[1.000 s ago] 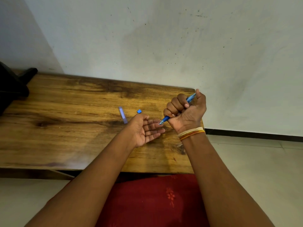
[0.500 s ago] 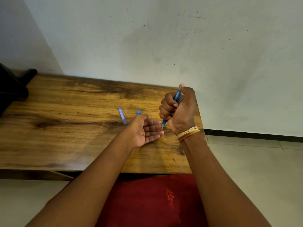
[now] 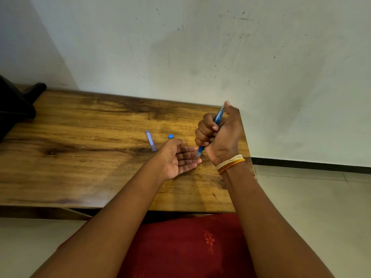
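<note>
My right hand (image 3: 219, 135) grips a blue pen (image 3: 217, 117) in a fist, thumb on its top end, tip pointing down. The pen's tip touches the fingertips of my left hand (image 3: 178, 157), which lies palm up and open on the wooden table (image 3: 80, 157). A clear pen cap (image 3: 150, 140) lies on the table just left of my left hand. A small blue plastic piece (image 3: 170, 136) sits beside the cap, near my left thumb.
The table stands against a white wall; its right edge is just past my right hand. A black object (image 3: 14, 105) sits at the table's far left. Red cloth (image 3: 190, 247) covers my lap below the front edge. Tiled floor lies to the right.
My right hand turned the pen from slanted to nearly upright and lowered its tip onto my left fingertips. My left hand stayed in place, palm up.
</note>
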Demonstrator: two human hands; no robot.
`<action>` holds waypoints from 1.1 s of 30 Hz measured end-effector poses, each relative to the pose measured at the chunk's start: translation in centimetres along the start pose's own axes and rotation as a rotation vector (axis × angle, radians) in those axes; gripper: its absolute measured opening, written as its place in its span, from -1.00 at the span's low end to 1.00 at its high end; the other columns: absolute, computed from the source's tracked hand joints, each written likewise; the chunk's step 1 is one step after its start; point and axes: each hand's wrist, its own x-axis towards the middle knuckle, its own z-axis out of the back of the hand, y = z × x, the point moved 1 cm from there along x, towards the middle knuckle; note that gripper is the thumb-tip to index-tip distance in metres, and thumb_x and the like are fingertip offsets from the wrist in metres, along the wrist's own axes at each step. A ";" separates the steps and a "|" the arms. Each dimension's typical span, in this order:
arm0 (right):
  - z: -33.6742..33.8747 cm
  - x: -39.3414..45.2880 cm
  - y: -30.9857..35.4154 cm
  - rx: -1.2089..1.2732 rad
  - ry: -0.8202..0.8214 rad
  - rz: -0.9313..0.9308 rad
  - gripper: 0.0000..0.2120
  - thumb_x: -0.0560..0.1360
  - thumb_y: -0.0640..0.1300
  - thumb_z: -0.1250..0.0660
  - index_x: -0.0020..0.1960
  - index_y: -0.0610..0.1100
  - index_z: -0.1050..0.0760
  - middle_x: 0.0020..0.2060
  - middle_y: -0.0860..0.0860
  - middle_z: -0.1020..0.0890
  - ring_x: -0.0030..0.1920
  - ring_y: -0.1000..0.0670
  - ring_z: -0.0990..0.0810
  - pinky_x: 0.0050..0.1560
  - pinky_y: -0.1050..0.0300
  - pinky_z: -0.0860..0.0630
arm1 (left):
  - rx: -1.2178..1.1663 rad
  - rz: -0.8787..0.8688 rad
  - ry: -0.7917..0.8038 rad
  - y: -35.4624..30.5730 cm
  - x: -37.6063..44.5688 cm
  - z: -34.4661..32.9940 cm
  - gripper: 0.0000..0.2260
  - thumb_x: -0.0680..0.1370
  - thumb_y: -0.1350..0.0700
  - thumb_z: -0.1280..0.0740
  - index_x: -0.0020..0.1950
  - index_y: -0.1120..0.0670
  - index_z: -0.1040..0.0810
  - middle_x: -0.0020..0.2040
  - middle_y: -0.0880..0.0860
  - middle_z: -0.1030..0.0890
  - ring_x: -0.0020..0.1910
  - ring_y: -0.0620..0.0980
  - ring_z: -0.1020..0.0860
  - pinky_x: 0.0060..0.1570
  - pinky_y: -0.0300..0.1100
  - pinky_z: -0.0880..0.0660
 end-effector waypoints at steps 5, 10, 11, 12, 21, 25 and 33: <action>-0.1 0.0 -0.1 -0.021 -0.007 0.008 -0.41 0.59 0.17 0.03 -0.53 -0.09 -0.13 -0.65 0.06 -0.13 -0.58 0.08 0.00 -0.45 0.19 0.10 | -0.012 0.002 -0.002 0.1 -0.2 -0.1 -0.65 0.61 0.07 -0.11 -0.09 0.25 -0.61 -0.31 0.18 -0.69 -0.22 0.13 -0.67 -0.21 -0.12 -0.60; -0.3 -0.1 0.0 0.003 -0.021 0.033 -0.41 0.59 0.16 0.04 -0.55 -0.07 -0.14 -0.66 0.07 -0.14 -0.60 0.09 -0.03 -0.47 0.23 0.07 | -0.008 -0.001 0.007 0.1 -0.3 0.0 -0.66 0.60 0.08 -0.12 -0.09 0.25 -0.61 -0.33 0.16 -0.69 -0.26 0.12 -0.68 -0.24 -0.14 -0.60; -0.3 -0.2 0.0 0.003 -0.024 0.044 -0.42 0.59 0.15 0.05 -0.55 -0.07 -0.14 -0.65 0.08 -0.13 -0.60 0.10 -0.03 -0.47 0.24 0.07 | -0.008 -0.001 0.007 0.0 -0.3 0.0 -0.66 0.60 0.09 -0.12 -0.09 0.25 -0.61 -0.33 0.16 -0.69 -0.26 0.12 -0.68 -0.23 -0.14 -0.60; -0.3 -0.2 0.1 0.007 -0.023 0.052 -0.43 0.59 0.13 0.06 -0.55 -0.06 -0.14 -0.65 0.08 -0.13 -0.60 0.10 -0.02 -0.46 0.24 0.07 | -0.009 0.000 0.009 0.0 -0.3 0.0 -0.66 0.60 0.09 -0.12 -0.09 0.25 -0.61 -0.31 0.17 -0.70 -0.27 0.12 -0.68 -0.22 -0.13 -0.60; 0.1 -0.2 0.1 0.111 -0.041 0.059 -0.44 0.57 0.19 0.05 -0.53 -0.06 -0.13 -0.64 0.09 -0.12 -0.59 0.09 -0.02 -0.44 0.20 0.08 | -0.026 -0.015 0.031 0.1 -0.1 0.1 -0.66 0.59 0.11 -0.12 -0.15 0.25 -0.62 -0.33 0.16 -0.70 -0.33 0.09 -0.70 -0.34 -0.17 -0.63; 0.2 -0.2 0.2 0.140 -0.059 0.075 -0.45 0.55 0.16 0.06 -0.56 -0.05 -0.15 -0.64 0.09 -0.12 -0.60 0.10 -0.03 -0.45 0.25 0.04 | -0.031 -0.013 0.038 0.2 -0.1 0.1 -0.64 0.59 0.10 -0.11 -0.16 0.25 -0.62 -0.33 0.15 -0.70 -0.33 0.09 -0.70 -0.34 -0.18 -0.63; -0.1 -0.2 0.3 0.131 -0.040 0.065 -0.46 0.55 0.15 0.06 -0.55 -0.05 -0.14 -0.64 0.09 -0.12 -0.58 0.08 -0.02 -0.44 0.23 0.05 | -0.038 -0.010 0.033 0.2 -0.3 0.1 -0.66 0.59 0.10 -0.13 -0.15 0.25 -0.62 -0.34 0.16 -0.70 -0.33 0.10 -0.70 -0.31 -0.17 -0.63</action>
